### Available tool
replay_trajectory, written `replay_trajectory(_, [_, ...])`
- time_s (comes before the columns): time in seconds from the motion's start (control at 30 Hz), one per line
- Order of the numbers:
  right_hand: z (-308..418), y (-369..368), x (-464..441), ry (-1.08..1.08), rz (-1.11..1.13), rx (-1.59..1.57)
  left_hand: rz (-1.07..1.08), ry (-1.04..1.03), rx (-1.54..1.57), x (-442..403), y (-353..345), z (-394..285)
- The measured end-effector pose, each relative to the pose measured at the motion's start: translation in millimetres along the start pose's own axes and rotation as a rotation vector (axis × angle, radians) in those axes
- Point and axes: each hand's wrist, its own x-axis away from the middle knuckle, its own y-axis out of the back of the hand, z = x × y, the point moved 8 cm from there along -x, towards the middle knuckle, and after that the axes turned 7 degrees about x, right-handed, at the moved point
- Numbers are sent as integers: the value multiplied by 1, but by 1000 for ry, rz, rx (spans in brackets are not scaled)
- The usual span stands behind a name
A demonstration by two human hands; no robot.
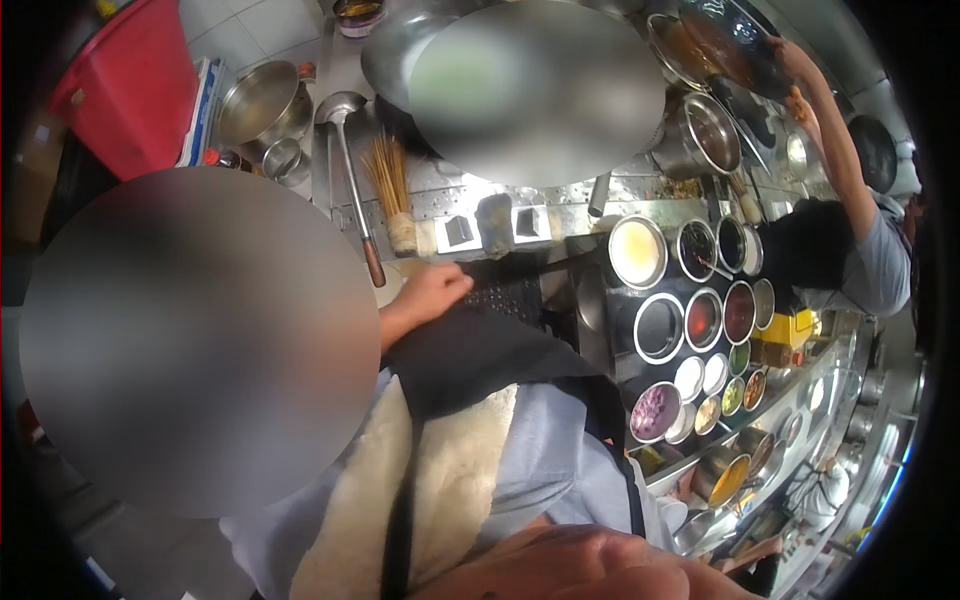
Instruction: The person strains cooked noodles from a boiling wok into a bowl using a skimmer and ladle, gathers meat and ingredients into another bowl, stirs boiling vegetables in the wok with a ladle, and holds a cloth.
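Observation:
My left hand [440, 290] is closed beside the front edge of the metal stove counter [375, 215], above my black apron [480, 350]. Its fingers are curled in; what they hold, if anything, is hidden. Near it are the wooden handle of a ladle [362, 215] and a bamboo brush [392, 190] with a wrapped grip. Close to the camera, skin that looks like my right hand [600, 565] fills the bottom edge, and its fingers cannot be made out. A light towel [465, 440] lies over my grey-blue shirt.
At the right, a co-worker's hands [795, 75] hold a tilted wok [735, 45]. Sauce containers [637, 252] and ingredient bowls [656, 411] stand right of centre. A steel pot [262, 105] and a red bin [135, 95] are at the upper left. Two blurred ovals hide parts of the view.

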Motion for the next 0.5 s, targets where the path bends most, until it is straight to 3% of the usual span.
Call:
replay_trajectory(0.07, [10,-4,-14,-1,12,43,-445,56,-155,13,55,36])
replay_trajectory(0.2, [22,-7,-27,-11,41,134,-615,130,-11,44,99,81])
replay_trajectory(0.27, [32,-5,-35,-3,59,188,-907,174,-286,69,120,98])
replay_trajectory(0.43, [58,13,-51,23,105,344,-1092,415,-306,81,124,156])
replay_trajectory(0.5, [63,23,-52,25,129,409,-947,650,-87,73,109,181])
